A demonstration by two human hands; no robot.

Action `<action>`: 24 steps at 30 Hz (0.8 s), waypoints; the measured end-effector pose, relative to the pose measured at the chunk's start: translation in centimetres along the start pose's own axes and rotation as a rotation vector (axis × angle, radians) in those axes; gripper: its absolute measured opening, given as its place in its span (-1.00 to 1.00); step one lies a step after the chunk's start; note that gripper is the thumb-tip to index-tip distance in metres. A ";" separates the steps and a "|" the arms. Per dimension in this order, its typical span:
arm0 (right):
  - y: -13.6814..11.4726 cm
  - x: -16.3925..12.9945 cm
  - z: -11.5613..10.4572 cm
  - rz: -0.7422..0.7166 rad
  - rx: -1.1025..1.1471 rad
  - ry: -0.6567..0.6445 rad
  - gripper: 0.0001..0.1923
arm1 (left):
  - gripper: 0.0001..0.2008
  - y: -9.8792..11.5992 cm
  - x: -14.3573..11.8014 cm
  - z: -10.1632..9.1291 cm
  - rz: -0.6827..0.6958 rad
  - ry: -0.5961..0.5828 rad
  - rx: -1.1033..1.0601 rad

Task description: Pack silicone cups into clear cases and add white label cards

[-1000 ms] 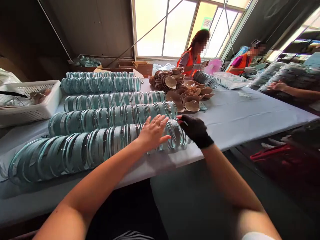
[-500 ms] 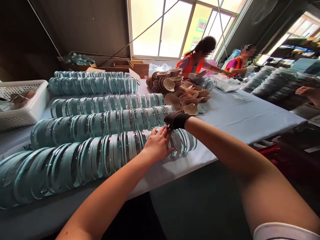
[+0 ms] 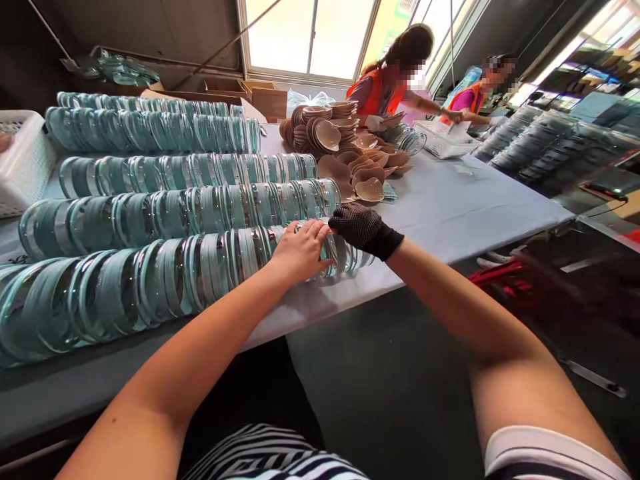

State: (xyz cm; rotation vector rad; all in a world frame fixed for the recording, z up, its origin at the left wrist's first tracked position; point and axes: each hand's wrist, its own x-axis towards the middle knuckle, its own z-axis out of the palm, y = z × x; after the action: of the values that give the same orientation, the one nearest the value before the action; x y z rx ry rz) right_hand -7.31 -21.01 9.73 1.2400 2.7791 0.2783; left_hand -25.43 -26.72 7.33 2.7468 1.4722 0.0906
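Observation:
My bare left hand (image 3: 300,250) lies cupped over the front row of clear, greenish round pieces (image 3: 205,267). Its fingers reach across the top and its thumb comes down on the near side, gripping the row. Close by its fingertips is my right hand (image 3: 357,227), in a black dotted glove. The right fingers are curled closed against the row's upper edge; what they pinch is hidden. More clear round pieces show below the glove at the row's right end. Just beyond it, a brown heart-shaped piece (image 3: 369,190) rests at the near edge of a pile.
Several more rows of clear pieces (image 3: 180,207) lie behind on the white-covered table (image 3: 450,213). A white basket (image 3: 23,160) stands left. Two people in orange vests (image 3: 383,83) work at the far side, near another white basket (image 3: 440,147). Dark stacks (image 3: 550,150) stand right.
The view has tipped downward, so the table sits higher and further left. My right wrist has turned, showing more of the glove's back. My left hand stays on the front row.

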 end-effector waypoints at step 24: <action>5.7 1.9 0.1 0.345 0.216 -0.269 -0.58 | -0.20 3.6 4.3 0.1 -0.018 -0.019 -0.006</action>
State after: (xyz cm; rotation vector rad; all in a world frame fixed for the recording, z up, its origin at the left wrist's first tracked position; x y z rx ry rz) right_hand -4.48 -15.85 10.79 1.6680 2.4084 -0.1639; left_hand -20.06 -25.18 7.58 2.7216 1.4887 0.0683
